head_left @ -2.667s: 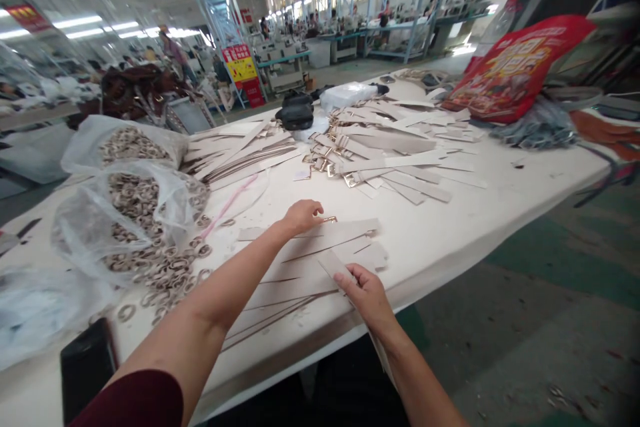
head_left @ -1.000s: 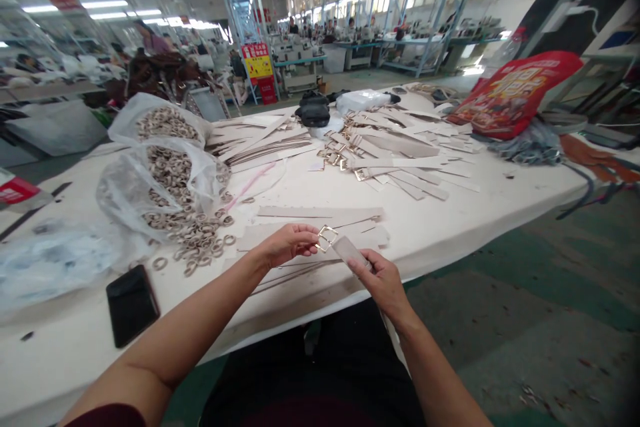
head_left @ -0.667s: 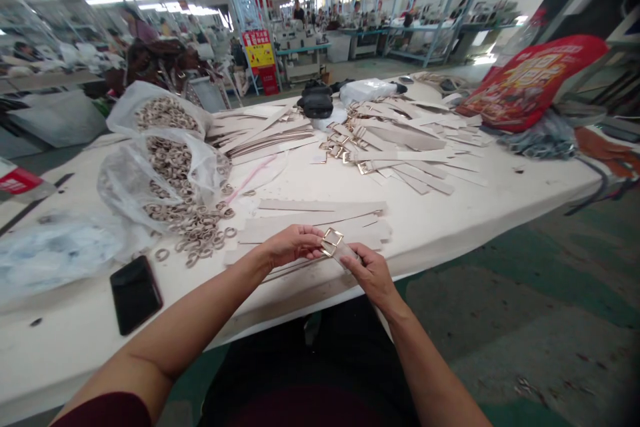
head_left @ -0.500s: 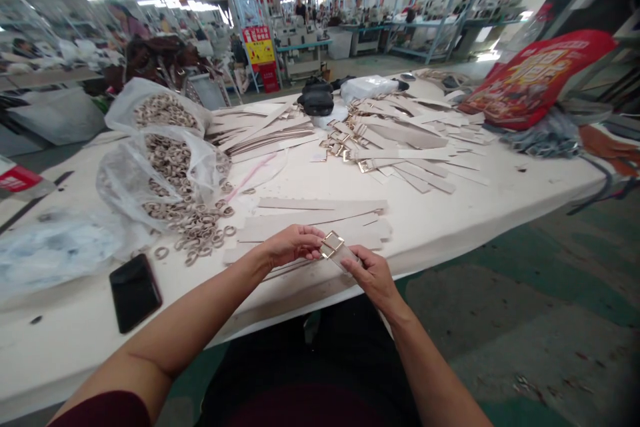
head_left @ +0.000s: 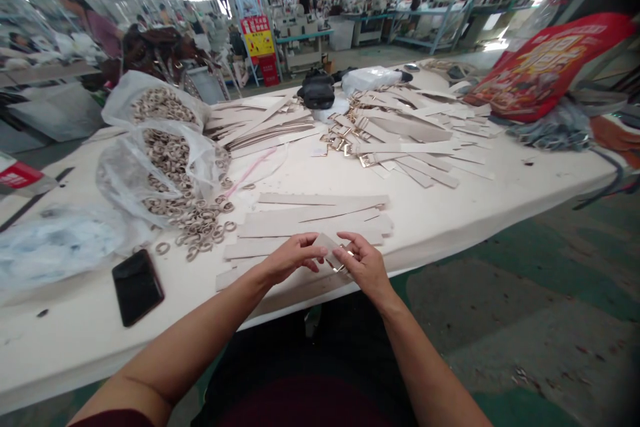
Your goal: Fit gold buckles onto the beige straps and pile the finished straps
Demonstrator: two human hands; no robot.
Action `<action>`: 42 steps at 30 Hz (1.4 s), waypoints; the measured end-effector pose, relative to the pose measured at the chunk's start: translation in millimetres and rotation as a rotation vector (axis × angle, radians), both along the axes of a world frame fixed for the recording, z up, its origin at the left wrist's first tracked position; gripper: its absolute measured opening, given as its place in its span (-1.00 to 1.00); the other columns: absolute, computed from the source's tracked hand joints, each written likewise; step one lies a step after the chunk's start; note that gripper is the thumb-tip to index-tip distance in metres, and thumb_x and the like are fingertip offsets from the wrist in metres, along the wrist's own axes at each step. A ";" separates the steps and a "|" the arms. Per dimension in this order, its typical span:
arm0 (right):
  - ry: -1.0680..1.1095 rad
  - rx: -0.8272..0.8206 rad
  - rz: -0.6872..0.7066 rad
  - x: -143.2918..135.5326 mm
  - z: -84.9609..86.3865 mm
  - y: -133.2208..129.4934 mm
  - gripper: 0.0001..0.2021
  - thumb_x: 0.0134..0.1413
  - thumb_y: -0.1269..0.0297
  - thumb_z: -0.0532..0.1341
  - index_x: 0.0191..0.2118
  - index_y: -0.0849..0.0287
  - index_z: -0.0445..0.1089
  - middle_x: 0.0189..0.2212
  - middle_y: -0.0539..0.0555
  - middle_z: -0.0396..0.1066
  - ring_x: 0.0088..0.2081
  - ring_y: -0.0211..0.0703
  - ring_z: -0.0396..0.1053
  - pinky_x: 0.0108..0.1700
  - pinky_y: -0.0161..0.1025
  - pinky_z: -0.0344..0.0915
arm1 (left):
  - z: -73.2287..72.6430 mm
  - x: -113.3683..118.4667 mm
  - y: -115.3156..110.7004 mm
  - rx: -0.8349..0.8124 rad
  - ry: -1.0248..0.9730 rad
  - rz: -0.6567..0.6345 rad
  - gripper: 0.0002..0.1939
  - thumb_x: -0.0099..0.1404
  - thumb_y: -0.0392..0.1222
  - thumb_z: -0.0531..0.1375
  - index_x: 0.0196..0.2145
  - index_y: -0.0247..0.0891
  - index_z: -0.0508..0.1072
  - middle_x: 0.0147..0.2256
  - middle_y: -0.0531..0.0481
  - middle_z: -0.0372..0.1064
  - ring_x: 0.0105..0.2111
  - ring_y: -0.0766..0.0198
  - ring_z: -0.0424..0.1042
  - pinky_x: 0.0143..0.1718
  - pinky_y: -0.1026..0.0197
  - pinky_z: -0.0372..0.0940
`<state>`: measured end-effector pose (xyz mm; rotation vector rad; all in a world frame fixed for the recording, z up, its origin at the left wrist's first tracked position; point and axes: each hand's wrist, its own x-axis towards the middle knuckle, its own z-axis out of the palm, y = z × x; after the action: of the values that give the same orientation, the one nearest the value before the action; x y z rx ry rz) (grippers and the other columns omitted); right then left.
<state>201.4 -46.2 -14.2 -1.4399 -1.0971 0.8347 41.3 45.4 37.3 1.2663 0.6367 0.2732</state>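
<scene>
Above the near edge of the table, my right hand (head_left: 365, 268) grips a beige belt strap (head_left: 326, 241) with a gold square buckle (head_left: 339, 268), which the fingers partly cover. My left hand (head_left: 293, 257) is closed at the strap's left side, its fingertips against it. Just beyond my hands, several flat beige straps (head_left: 270, 229) lie side by side. Farther off to the right is a heap of straps with gold buckles (head_left: 367, 159). Small beige loops (head_left: 200, 223) spill from clear plastic bags (head_left: 107, 170) on the left.
A black phone (head_left: 137, 287) lies on the table (head_left: 440, 220) by my left forearm. Long beige straps (head_left: 270, 130) are stacked at the back, beside a black item (head_left: 317, 92). A red printed bag (head_left: 545, 73) stands at the right. People and machines are in the background.
The buckle has turned and dropped from between my hands to under my right fingers. A strap end now points up between the hands. My left hand has shifted slightly left.
</scene>
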 end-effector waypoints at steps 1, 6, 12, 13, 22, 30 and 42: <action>-0.008 0.001 0.021 -0.9 0.4 0.0 -0.56 -0.01 0.06 0.23 -0.03 0.17 0.33 -0.61 -0.13 0.17 -0.61 -0.35 0.08 -0.56 -0.39 0.07 | -2.4 -0.2 -0.4 -0.016 0.019 0.011 -0.71 0.08 -0.10 0.26 -0.28 -0.36 0.47 -0.39 -0.04 0.38 -0.43 0.36 0.32 -0.45 0.35 0.23; -0.026 -0.007 0.079 -2.4 2.7 0.1 -0.56 -0.01 0.07 0.23 -0.02 0.18 0.34 -0.59 -0.12 0.16 -0.60 -0.36 0.09 -0.56 -0.39 0.06 | -15.1 0.8 1.0 -0.075 0.043 0.062 -0.72 0.04 -0.09 0.31 -0.36 -0.38 0.47 -0.45 -0.02 0.38 -0.50 0.39 0.31 -0.44 0.32 0.24; 0.037 -0.031 0.126 -3.6 4.5 2.1 -0.56 -0.01 0.08 0.23 -0.01 0.19 0.32 -0.59 -0.10 0.24 -0.59 -0.34 0.18 -0.54 -0.39 0.13 | -18.5 -4.0 2.2 -0.172 0.040 -0.050 -0.70 -0.05 -0.17 0.36 -0.34 -0.37 0.49 -0.44 -0.01 0.38 -0.48 0.39 0.30 -0.47 0.33 0.22; 0.051 -0.036 0.139 -4.0 5.0 1.9 -0.55 0.00 0.08 0.23 -0.01 0.18 0.32 -0.58 -0.09 0.27 -0.58 -0.33 0.20 -0.53 -0.38 0.15 | -19.0 -4.8 2.3 -0.184 0.044 -0.061 -0.70 -0.06 -0.18 0.36 -0.35 -0.37 0.49 -0.45 0.00 0.38 -0.49 0.38 0.30 -0.48 0.33 0.22; -0.038 -0.118 0.291 1.8 4.5 -9.2 -0.73 -0.04 0.13 0.26 -0.24 0.18 0.43 -0.50 -0.02 0.39 -0.46 -0.26 0.29 -0.41 -0.35 0.21 | -34.3 -8.0 2.5 -0.166 0.044 0.024 -0.69 -0.10 -0.18 0.39 -0.40 -0.42 0.50 -0.45 -0.07 0.44 -0.47 0.34 0.34 -0.48 0.34 0.22; -0.010 -0.082 0.320 -1.7 7.4 -9.0 -0.80 0.02 0.18 0.21 -0.29 0.20 0.40 -0.48 -0.03 0.36 -0.47 -0.28 0.21 -0.41 -0.35 0.14 | -40.4 -12.8 -7.5 -0.186 -0.066 0.148 -0.69 -0.01 -0.12 0.36 -0.40 -0.42 0.43 -0.53 0.03 0.35 -0.56 0.44 0.26 -0.48 0.35 0.21; 0.118 -0.172 0.454 -16.4 2.9 -17.0 -0.66 -0.02 0.04 0.23 -0.25 0.23 0.41 -0.37 0.08 0.46 -0.34 -0.12 0.36 -0.30 -0.27 0.23 | -43.9 -25.2 -27.0 0.011 -0.044 0.288 -0.67 -0.04 -0.07 0.35 -0.45 -0.37 0.38 -0.58 0.05 0.33 -0.66 0.43 0.23 -0.59 0.35 0.20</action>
<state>185.0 -63.2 -11.3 -1.2755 -1.3084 1.3456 16.1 18.4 -6.6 1.1742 0.7806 0.5413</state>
